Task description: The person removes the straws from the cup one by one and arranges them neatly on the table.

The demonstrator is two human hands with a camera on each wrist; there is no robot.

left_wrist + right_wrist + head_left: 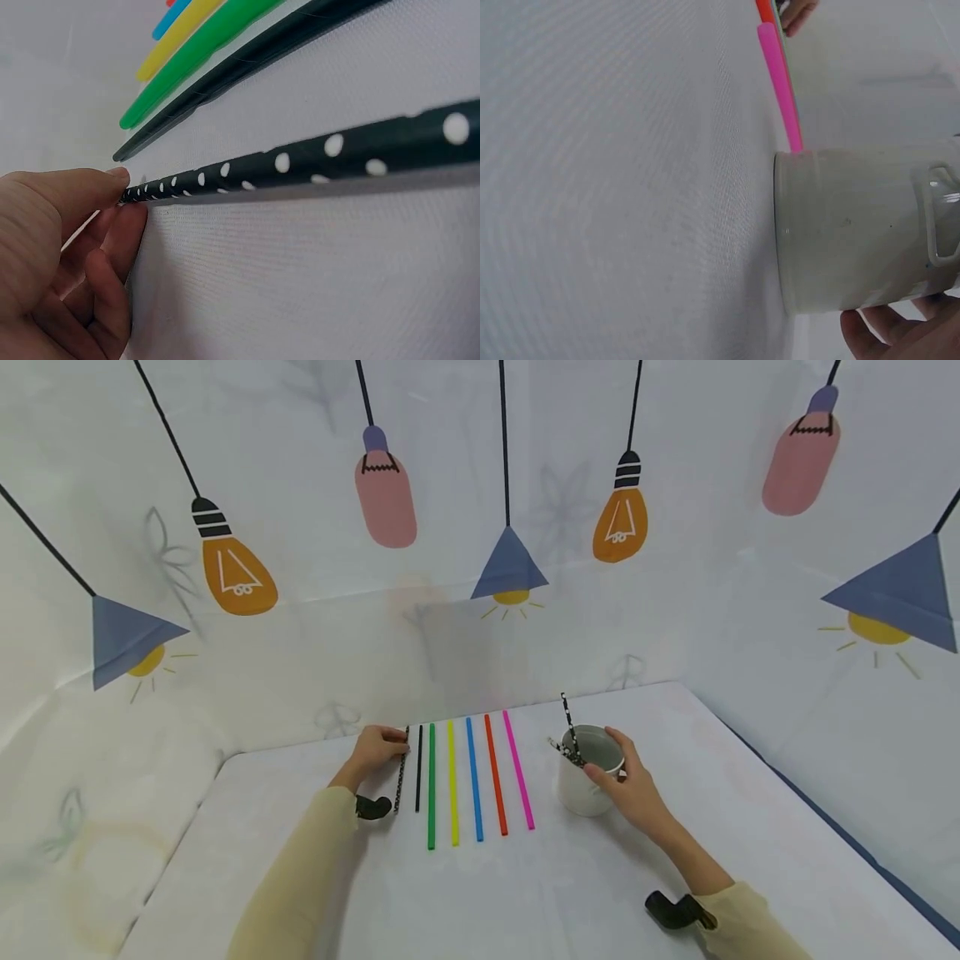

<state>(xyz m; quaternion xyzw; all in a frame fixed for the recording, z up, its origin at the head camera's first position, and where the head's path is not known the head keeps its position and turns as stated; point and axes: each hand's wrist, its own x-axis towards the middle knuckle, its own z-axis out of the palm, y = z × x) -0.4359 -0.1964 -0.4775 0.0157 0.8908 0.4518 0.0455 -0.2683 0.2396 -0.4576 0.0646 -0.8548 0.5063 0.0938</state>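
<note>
My left hand (372, 752) pinches the far end of a black drinking straw with white dots (282, 162) between thumb and fingers. That straw lies along the table at the left end of a row of straws. Beside it lie a plain black straw (418, 777), then a green straw (431, 797), a yellow straw (453, 793), a blue straw (476, 789), a red straw (497, 781) and a pink straw (520, 777). My right hand (636, 789) holds a white mug (581, 795) at its right side, thumb near the rim. Dotted straws (569, 727) lean inside the mug.
A white cloth (480, 902) covers the table. Behind it hangs a white sheet (337, 652) printed with lamps and bulbs. The table's right edge (810, 814) runs diagonally beyond my right arm. Black wrist devices (671, 910) sit below both hands.
</note>
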